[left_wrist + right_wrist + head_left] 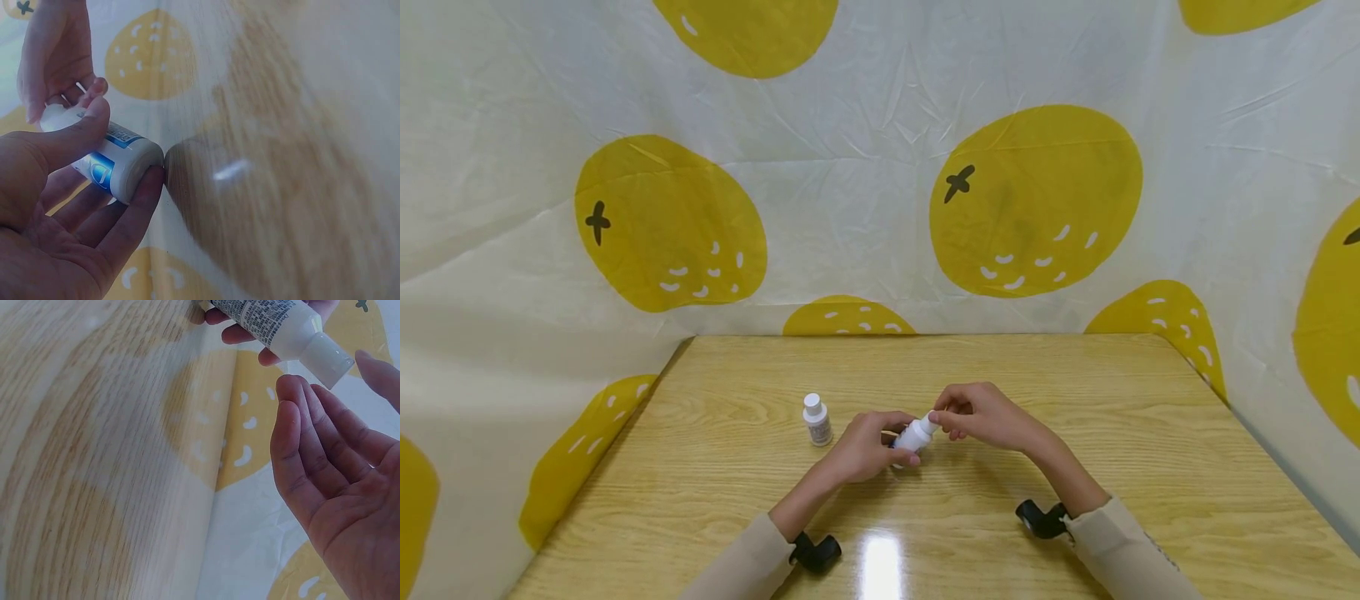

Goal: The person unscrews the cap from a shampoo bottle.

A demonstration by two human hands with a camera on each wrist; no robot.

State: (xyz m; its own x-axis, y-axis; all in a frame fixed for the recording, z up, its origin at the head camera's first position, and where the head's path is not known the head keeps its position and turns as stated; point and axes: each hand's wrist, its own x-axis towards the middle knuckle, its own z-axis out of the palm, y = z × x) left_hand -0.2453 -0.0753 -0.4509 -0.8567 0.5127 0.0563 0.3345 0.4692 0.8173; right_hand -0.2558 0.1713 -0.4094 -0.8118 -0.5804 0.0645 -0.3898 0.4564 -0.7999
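Observation:
A small white plastic bottle (pixel 913 437) with a blue-marked label and a white cap (pixel 328 360) lies tilted in my left hand (pixel 871 448), its cap end toward the right. In the left wrist view, the left thumb and fingers (pixel 134 219) wrap round the bottle's body. My right hand (pixel 988 417) is at the cap. Its thumb and fingers (pixel 319 437) stand on either side of the cap end, loosely bent and spread from it in the right wrist view. A second white capped bottle (pixel 817 421) stands upright left of the left hand.
Both hands work over a light wood-grain table (pixel 737 500). Behind and beside it hangs a white cloth (pixel 850 217) printed with yellow fruit shapes. A black wrist camera (pixel 817 553) sits at the left cuff, another wrist camera (pixel 1041 518) at the right.

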